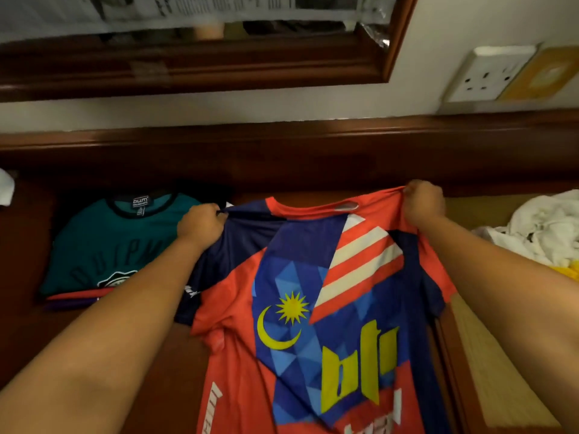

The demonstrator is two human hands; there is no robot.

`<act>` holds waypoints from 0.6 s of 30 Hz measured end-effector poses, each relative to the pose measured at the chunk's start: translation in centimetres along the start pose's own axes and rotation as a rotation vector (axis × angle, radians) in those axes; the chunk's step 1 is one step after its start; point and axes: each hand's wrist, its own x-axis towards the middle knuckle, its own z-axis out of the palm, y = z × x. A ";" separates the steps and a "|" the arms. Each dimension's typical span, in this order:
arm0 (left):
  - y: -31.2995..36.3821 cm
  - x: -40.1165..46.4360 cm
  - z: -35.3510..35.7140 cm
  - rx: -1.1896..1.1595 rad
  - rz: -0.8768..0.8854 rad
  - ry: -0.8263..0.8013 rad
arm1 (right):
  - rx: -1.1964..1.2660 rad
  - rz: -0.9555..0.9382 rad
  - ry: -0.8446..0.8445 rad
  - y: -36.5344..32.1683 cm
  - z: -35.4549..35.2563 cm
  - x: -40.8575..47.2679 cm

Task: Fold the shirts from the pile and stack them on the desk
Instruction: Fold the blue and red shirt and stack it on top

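Note:
A red and navy jersey [300,314] with a yellow moon and star, red-white stripes and yellow letters hangs spread out over the dark wooden desk [131,364]. My left hand [202,225] grips its left shoulder. My right hand [423,203] grips its right shoulder, a little higher. A folded teal shirt [106,245] tops a small stack at the left of the desk, with red and purple edges showing under it. A heap of white and yellow clothes [545,233] lies at the far right.
The desk's raised wooden back edge [282,145] runs along the wall. A wood-framed mirror [391,42] hangs above, and a white wall socket [488,75] sits at the upper right. A lighter surface [488,371] lies right of the desk. A white object [6,186] pokes in at the left.

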 end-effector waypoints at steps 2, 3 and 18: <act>-0.1 0.5 1.1 -0.023 0.026 0.106 | 0.139 -0.002 0.009 -0.5 1.1 0.3; -0.2 0.1 2.0 -0.022 0.062 0.174 | 0.194 -0.006 0.004 -0.5 1.7 -0.3; -2.4 -21.0 16.0 0.170 0.260 -0.014 | -0.203 -0.247 -0.305 11.9 9.8 -22.2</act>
